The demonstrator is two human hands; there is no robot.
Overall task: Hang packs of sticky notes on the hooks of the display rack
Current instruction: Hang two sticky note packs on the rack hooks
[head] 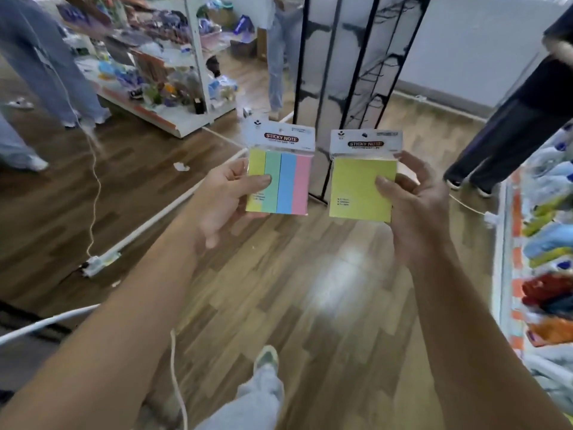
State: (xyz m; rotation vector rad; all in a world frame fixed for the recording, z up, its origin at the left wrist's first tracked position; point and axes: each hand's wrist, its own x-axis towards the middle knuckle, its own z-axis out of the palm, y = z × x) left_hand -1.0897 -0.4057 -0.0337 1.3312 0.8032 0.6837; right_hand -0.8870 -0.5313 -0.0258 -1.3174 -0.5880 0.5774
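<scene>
The left hand [223, 197] is gripping a striped pack [279, 172]. The right hand [412, 197] is pinching a yellow pack [361, 181]. The rack [350, 57] is standing behind.

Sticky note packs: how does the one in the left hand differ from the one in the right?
The left pack shows four strips: yellow, green, blue, pink; the right pack is one yellow pad. The left hand pinches the left pack at its left side; the right hand pinches the right pack at its right side. Both carry a white STICKY NOTE header and are held upright.
</scene>
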